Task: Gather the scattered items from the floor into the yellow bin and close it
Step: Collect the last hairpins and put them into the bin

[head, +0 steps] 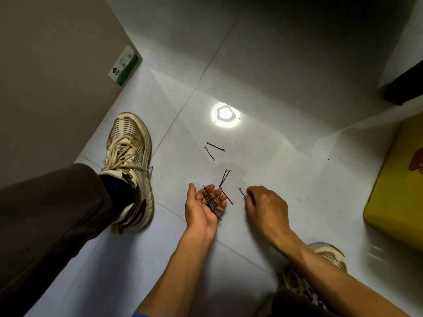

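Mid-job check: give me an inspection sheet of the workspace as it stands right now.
Surface: pale tiled floor, glossy, with a bright lamp reflection.
Job's things: loose hairpins on the floor: a pair further out, a pair near the hands, one by the left fingertips. Yellow bin at the right edge; lid state not visible.
Clutter: green-and-white box against the wall.
Grippers: left hand palm up, cupping a bunch of hairpins; right hand pinching a hairpin at the floor.
Cables: nothing seen.
Surroundings: person's shoes, grey wall on the left, dark object upper right.
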A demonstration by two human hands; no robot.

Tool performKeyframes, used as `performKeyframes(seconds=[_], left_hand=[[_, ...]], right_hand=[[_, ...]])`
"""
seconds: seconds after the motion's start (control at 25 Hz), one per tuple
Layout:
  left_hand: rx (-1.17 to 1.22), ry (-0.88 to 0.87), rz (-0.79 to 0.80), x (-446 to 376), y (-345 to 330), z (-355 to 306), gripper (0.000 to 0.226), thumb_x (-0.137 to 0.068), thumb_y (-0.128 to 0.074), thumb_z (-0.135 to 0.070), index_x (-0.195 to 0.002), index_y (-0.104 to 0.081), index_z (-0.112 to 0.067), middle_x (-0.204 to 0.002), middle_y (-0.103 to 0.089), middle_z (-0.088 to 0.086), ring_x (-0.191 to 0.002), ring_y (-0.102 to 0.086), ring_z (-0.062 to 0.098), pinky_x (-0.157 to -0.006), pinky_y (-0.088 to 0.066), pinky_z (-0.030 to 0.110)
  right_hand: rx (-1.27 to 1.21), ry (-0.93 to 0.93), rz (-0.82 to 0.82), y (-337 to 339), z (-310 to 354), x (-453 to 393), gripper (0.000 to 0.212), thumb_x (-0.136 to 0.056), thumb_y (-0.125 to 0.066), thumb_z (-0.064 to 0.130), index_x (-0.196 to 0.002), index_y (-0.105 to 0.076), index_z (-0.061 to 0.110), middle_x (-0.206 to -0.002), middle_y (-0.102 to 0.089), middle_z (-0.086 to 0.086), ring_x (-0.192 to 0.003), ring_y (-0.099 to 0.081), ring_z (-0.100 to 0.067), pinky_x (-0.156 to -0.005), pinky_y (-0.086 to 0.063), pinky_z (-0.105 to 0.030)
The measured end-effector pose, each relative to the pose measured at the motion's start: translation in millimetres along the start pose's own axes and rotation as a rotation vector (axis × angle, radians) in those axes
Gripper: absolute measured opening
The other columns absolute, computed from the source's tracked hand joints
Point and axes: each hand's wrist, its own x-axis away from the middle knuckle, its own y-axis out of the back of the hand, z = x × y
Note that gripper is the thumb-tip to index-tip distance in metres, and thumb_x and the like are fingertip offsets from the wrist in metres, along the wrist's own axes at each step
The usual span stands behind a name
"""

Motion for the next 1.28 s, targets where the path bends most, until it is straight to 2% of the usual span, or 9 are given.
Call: performKeyframes(seconds=[0.12,0.2,0.28,0.4,0.52,0.64,0.84,1.08,1.28], left_hand=[[-0.028,-0.003,0.009,-3,1,-1,0.055,-0.099,-0.038,-0.054,-0.092,-0.064,-0.006,-0.072,-0.069,0.012,-0.062,-0.068,0.024,-0.063,-0.053,0.032],[-0.039,0.011,0.010,0,2,0,0.054,-0.098,-0.040,-0.054,-0.092,-0.065,-0.006,-0.074,-0.069,0.012,-0.064,-0.068,0.024,-0.063,-0.054,0.032],[-0.041,0.008,0.013,0,1,0,0.053,-0.098,-0.041,-0.053,-0.092,-0.065,-0.006,-0.074,-0.068,0.012,-0.065,-0.067,0.025,-0.061,-0.055,0.031],[-0.056,0.006,0.015,0,0,0,0.053,-0.098,-0.042,-0.052,-0.092,-0.064,-0.005,-0.075,-0.068,0.013,-0.066,-0.067,0.025,-0.060,-0.056,0.031],[-0.038,-0.015,0.006,-3,0,-2,0.053,-0.098,-0.043,-0.052,-0.094,-0.064,-0.003,-0.074,-0.068,0.013,-0.070,-0.067,0.026,-0.075,-0.055,0.039],[-0.035,-0.007,-0.001,-2,3,-6,0.054,-0.098,-0.042,-0.052,-0.091,-0.064,-0.003,-0.068,-0.067,0.012,-0.060,-0.066,0.024,-0.063,-0.055,0.033],[-0.036,-0.020,-0.019,-1,9,-15,0.051,-0.099,-0.041,-0.048,-0.089,-0.064,-0.004,-0.067,-0.066,0.011,-0.056,-0.065,0.022,-0.060,-0.050,0.032],[-0.093,-0.049,-0.015,-2,5,-18,0.048,-0.099,-0.044,-0.045,-0.090,-0.065,-0.003,-0.068,-0.068,0.012,-0.057,-0.066,0.023,-0.061,-0.052,0.032],[-0.088,-0.028,0.037,0,4,-11,0.051,-0.098,-0.044,-0.048,-0.099,-0.066,-0.002,-0.082,-0.072,0.015,-0.071,-0.071,0.026,-0.069,-0.057,0.035]], right_hand=[[0.228,0.128,-0.008,-7,-5,-8,0.017,-0.070,-0.074,0.005,-0.065,-0.058,0.009,-0.060,-0.059,-0.009,-0.052,-0.057,-0.031,-0.043,-0.037,-0.028],[0.339,0.189,0.010,-8,1,-11,0.025,-0.056,-0.079,0.003,-0.059,-0.055,0.010,-0.051,-0.053,-0.007,-0.041,-0.050,-0.028,-0.041,-0.026,-0.024],[0.334,0.157,0.065,-3,3,-18,0.017,-0.067,-0.073,0.011,-0.069,-0.056,0.010,-0.060,-0.059,-0.008,-0.049,-0.056,-0.030,-0.045,-0.031,-0.028],[-0.130,-0.098,0.104,4,12,-18,0.009,-0.077,-0.057,0.031,-0.075,-0.055,0.022,-0.070,-0.065,0.003,-0.066,-0.061,-0.023,-0.056,-0.038,-0.029],[-0.519,-0.082,0.088,8,35,-6,0.014,-0.072,-0.057,0.044,-0.068,-0.061,0.031,-0.058,-0.061,0.016,-0.057,-0.058,-0.005,-0.052,-0.042,-0.022],[-0.352,-0.018,0.009,3,27,-3,0.011,-0.084,-0.061,0.034,-0.082,-0.067,0.026,-0.069,-0.066,0.009,-0.068,-0.063,-0.015,-0.060,-0.048,-0.028],[0.172,0.201,0.177,-22,24,-7,0.017,-0.093,-0.043,0.026,-0.087,-0.055,0.016,-0.088,-0.068,-0.005,-0.077,-0.062,-0.029,-0.058,-0.036,-0.032],[0.034,-0.018,0.144,-15,12,-16,0.012,-0.077,-0.052,0.024,-0.074,-0.057,0.013,-0.067,-0.064,-0.005,-0.060,-0.058,-0.030,-0.056,-0.048,-0.032],[0.192,0.144,0.135,-25,18,-8,0.013,-0.085,-0.051,0.025,-0.080,-0.056,0.014,-0.076,-0.068,-0.006,-0.063,-0.061,-0.030,-0.052,-0.038,-0.030]])
